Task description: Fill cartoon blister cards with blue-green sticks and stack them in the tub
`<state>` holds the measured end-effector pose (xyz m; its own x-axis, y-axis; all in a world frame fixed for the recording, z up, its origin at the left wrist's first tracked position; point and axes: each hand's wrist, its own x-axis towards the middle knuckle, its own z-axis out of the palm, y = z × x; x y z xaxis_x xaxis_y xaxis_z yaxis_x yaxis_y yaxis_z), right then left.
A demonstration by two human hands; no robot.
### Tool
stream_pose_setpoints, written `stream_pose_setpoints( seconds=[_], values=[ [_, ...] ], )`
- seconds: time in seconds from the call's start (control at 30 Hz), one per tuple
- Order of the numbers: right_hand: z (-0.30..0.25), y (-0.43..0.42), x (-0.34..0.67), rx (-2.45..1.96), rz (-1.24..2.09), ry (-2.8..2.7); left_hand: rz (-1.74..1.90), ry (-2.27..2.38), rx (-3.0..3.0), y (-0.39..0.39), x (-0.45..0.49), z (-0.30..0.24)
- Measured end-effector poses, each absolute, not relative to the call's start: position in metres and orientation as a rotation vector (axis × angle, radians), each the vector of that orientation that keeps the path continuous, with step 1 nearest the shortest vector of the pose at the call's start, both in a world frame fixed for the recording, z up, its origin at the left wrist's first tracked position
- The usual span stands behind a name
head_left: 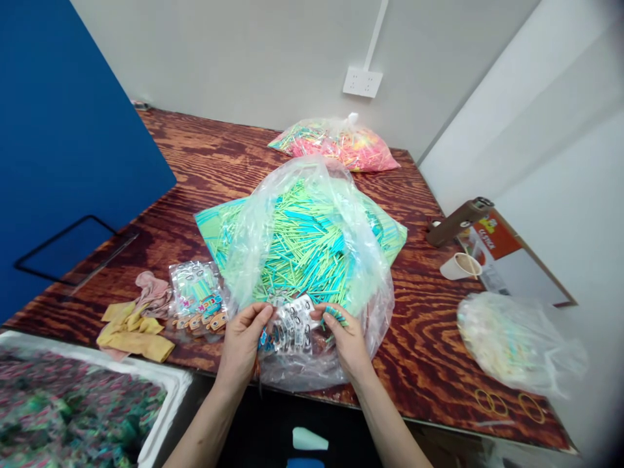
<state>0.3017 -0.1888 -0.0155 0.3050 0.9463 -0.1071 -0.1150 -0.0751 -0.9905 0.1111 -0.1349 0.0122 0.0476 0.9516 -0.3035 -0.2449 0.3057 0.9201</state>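
Note:
Just in front of the big open bag, my left hand pinches the left side of a small clear printed packet. Closed round a small bunch of green and blue sticks, my right hand is at the packet's right edge; whether it also grips the packet I cannot tell. Behind both hands lies a large clear plastic bag, its mouth spread wide over a heap of loose green and blue sticks. Left of my left hand is a pile of similar printed packets.
Yellow and pink gloves lie at left, above a white-rimmed bin. A tied bag of coloured sticks rests by the wall. On the right are a brown flask, a paper cup, another plastic bag and rubber bands.

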Motion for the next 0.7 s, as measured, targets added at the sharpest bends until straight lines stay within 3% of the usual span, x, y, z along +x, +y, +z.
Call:
stream_pose_setpoints(
  seconds=[0.7],
  values=[
    [-0.016, -0.191, 0.302, -1.333, 1.116, -0.763, 1.087, 1.189, 0.808, -0.136, 0.107, 0.001]
  ],
)
